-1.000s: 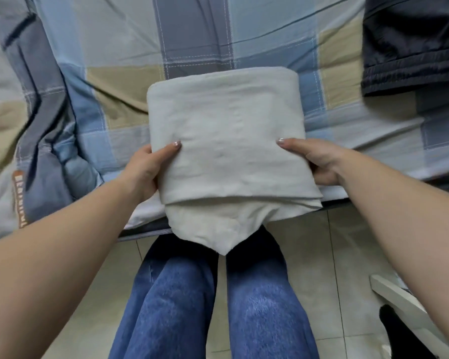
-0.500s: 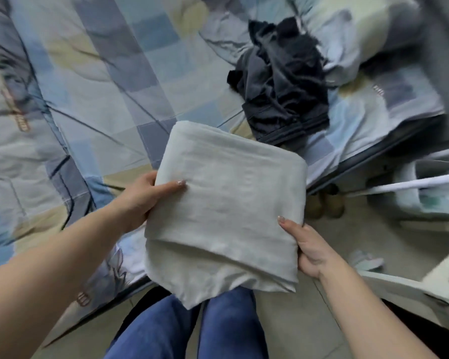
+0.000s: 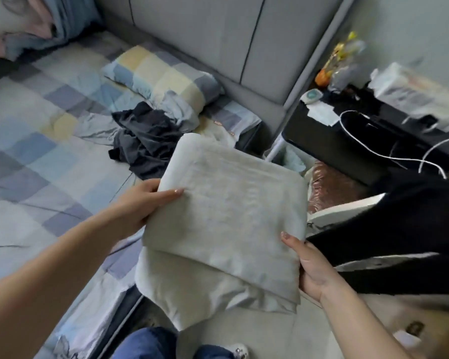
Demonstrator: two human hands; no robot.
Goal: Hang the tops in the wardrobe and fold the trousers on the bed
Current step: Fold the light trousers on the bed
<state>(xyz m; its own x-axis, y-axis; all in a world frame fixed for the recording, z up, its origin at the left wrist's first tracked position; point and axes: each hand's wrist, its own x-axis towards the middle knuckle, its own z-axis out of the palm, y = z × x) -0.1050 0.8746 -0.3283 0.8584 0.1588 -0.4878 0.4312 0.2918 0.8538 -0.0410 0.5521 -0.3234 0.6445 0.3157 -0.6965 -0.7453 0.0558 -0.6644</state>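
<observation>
- Folded trousers (image 3: 226, 218), pale grey-beige, are held in the air between the two hands, over the bed's edge and the floor beside it; a looser lower layer hangs beneath the folded stack toward the person's jeans (image 3: 151, 343).
- Left hand (image 3: 143, 206) grips the left edge of the bundle; its thumb lies on top of the cloth, the fingers go underneath out of sight.
- Right hand (image 3: 311, 265) grips the lower right corner; the thumb presses on top of the fold, the fingers are curled below the cloth, mostly hidden.
- Bed (image 3: 24, 141) with a checked blue, grey and yellow cover lies to the left of the trousers; a matching pillow (image 3: 163, 76) rests near the grey padded headboard (image 3: 218, 35).
- A crumpled dark garment (image 3: 143, 141) lies on the bed just beyond the trousers, apart from both hands.
- A black bedside surface (image 3: 347, 143) stands to the right, carrying a white cable (image 3: 373, 151) and blurred small items; a black cloth (image 3: 399, 229) drapes at the right, just beside the right hand.
</observation>
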